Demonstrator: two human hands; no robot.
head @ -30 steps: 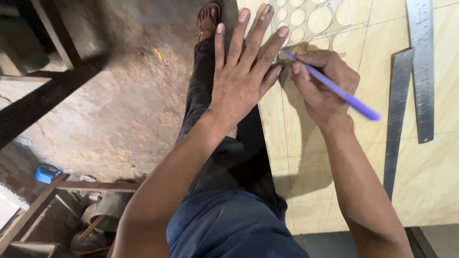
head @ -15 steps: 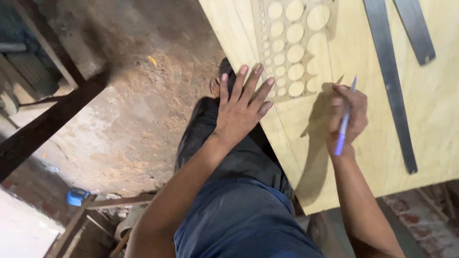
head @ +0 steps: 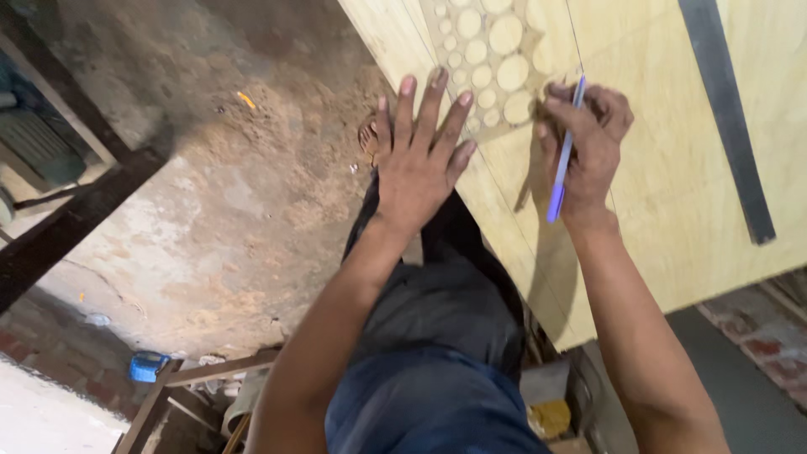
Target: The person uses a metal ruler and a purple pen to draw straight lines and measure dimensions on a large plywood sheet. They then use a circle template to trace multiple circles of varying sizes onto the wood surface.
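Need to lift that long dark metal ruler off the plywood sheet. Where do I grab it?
Judging by its pose, take the metal ruler at its lower free end, near the plywood sheet edge, coming from the right. It lies flat and thin, so pinch across its narrow width; the right hand with the pen blocks the left.

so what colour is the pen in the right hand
Blue-violet pen, gripped in the right hand; head view.

Two hands, left hand [head: 418,168], right hand [head: 588,143], one pen [head: 563,160], one circle template [head: 487,63], one steel ruler [head: 727,118]

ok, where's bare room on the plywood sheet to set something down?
Free: the pale plywood sheet between the right hand and the long dark metal ruler, and below that hand toward the sheet's edge. Crowded: around the clear circle-stencil template, where the left hand presses.
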